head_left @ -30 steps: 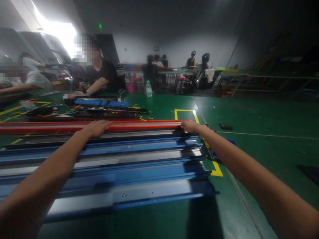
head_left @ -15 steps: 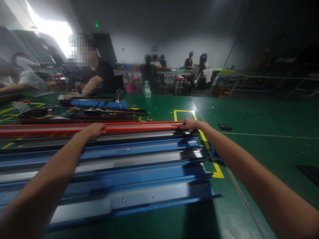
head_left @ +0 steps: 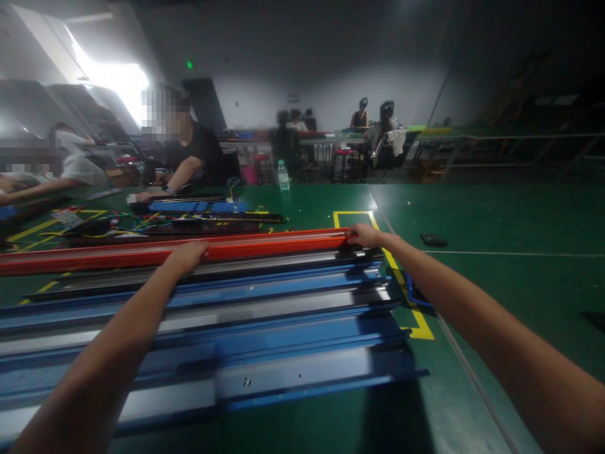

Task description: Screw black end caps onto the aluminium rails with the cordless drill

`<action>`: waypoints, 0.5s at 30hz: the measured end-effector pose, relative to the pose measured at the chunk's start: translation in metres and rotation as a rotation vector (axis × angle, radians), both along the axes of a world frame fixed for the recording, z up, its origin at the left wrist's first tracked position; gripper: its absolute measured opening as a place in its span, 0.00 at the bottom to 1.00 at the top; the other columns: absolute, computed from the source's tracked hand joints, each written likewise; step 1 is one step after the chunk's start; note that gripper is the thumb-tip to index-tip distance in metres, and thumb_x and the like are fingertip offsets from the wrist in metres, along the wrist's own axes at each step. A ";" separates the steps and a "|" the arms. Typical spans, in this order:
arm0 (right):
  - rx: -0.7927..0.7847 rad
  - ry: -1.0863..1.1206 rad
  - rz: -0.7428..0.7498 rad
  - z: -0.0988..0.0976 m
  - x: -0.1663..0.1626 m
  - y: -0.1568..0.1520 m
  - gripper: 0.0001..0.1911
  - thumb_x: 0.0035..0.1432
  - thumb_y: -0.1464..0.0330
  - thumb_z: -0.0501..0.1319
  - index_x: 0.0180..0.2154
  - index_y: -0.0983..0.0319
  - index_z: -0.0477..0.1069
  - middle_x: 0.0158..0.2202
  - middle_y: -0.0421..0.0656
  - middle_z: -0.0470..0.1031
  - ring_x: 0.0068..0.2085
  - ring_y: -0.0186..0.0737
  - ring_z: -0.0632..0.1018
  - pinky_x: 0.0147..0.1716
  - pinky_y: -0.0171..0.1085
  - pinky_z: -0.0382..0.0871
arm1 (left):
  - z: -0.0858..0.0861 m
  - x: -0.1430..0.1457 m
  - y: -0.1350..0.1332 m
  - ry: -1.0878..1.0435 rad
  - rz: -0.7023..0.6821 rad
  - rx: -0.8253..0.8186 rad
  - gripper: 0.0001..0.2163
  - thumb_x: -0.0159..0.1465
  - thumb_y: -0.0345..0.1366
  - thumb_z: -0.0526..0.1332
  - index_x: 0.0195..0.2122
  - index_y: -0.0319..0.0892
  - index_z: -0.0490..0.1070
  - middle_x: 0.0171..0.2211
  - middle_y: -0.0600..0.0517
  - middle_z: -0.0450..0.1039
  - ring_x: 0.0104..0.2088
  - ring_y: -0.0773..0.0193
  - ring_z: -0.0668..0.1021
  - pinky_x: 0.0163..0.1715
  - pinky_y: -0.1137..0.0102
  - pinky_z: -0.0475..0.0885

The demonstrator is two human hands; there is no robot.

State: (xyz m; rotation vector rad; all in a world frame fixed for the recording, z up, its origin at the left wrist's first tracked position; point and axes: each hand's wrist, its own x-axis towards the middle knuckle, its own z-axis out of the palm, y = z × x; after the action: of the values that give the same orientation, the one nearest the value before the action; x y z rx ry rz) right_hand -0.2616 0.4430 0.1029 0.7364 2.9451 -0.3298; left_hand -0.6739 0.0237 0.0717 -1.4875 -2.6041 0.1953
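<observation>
A long orange-red channel rail (head_left: 265, 244) lies across the far side of a row of metal profiles. My right hand (head_left: 365, 236) grips its right end, fingers closed around the edge. Further left, my left hand (head_left: 189, 255) is closed on the near side of the same rail; its fingertips are partly hidden. Just in front of the rail is a black and silver profile (head_left: 283, 262). Closer to me, several blue profiles (head_left: 302, 331) and silver ones lie side by side, their right ends roughly lined up.
Beyond the rail, wires and dark strips with blue parts (head_left: 189, 207) lie near a co-worker in black (head_left: 201, 148). A bottle (head_left: 283, 176) stands at the table's far edge. A small black object (head_left: 433, 239) and a blue-edged item (head_left: 418, 296) lie to the right.
The orange-red rail has tilted: its left part is nearer me and more of its near side shows. Both hands stay on it. The whole view has shifted slightly.
</observation>
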 end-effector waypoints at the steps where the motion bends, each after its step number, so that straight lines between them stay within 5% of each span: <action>1: 0.014 0.015 -0.004 0.001 0.001 -0.001 0.11 0.62 0.66 0.65 0.44 0.63 0.81 0.40 0.47 0.83 0.37 0.41 0.79 0.34 0.33 0.65 | 0.002 0.001 0.000 0.007 -0.001 0.003 0.17 0.61 0.35 0.56 0.49 0.42 0.75 0.47 0.41 0.82 0.50 0.50 0.81 0.51 0.63 0.74; 15: 0.147 0.093 -0.068 0.043 0.006 -0.001 0.13 0.63 0.66 0.63 0.46 0.64 0.79 0.43 0.50 0.82 0.40 0.45 0.79 0.36 0.36 0.66 | 0.039 0.010 0.004 0.069 -0.063 -0.007 0.18 0.63 0.37 0.54 0.51 0.39 0.73 0.54 0.35 0.78 0.53 0.46 0.80 0.52 0.59 0.74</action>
State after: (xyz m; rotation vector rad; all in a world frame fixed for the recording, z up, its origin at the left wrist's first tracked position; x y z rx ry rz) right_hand -0.2558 0.4425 0.1455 0.8623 3.0631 -0.1570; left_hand -0.6635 0.0281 0.1111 -1.5342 -2.5018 0.2445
